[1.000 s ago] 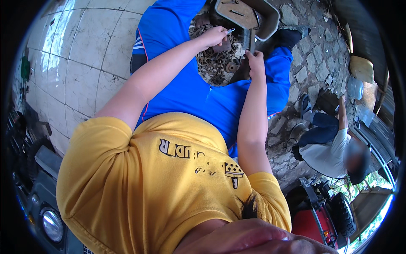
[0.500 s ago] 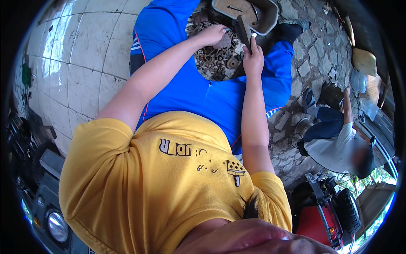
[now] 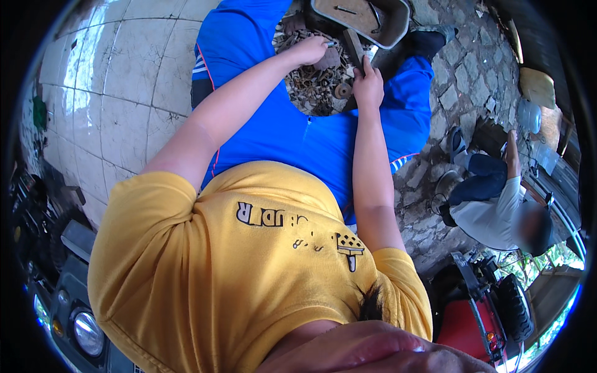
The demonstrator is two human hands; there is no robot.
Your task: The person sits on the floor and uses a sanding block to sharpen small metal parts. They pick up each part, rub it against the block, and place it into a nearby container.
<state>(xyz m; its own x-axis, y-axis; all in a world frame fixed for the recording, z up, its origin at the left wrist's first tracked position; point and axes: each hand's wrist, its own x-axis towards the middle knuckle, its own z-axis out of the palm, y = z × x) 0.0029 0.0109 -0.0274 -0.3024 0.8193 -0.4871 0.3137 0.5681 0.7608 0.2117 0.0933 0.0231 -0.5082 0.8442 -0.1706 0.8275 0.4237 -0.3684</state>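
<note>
I sit with blue shorts (image 3: 311, 140) on and a pile of rusty metal parts (image 3: 314, 84) between my legs. My left hand (image 3: 311, 50) rests at the far edge of the pile, its fingers pinched on a small metal piece (image 3: 328, 45). My right hand (image 3: 368, 84) is closed round the handle of a dark bar-shaped tool (image 3: 354, 46), likely a hammer. The tool's upper end points toward a rusty metal tray (image 3: 398, 28) just beyond the pile. The two hands are about a hand's width apart.
White floor tiles (image 3: 112, 93) lie to the left and stone paving (image 3: 460, 81) to the right. Another person (image 3: 491, 208) crouches at right beside a round pan (image 3: 443, 186). A red machine (image 3: 479, 317) stands at lower right, and a vehicle headlight (image 3: 87, 332) shows at lower left.
The tool in my right hand has tipped from upright to leaning left toward my left hand. My left hand stays at the pile. The view has shifted slightly.
</note>
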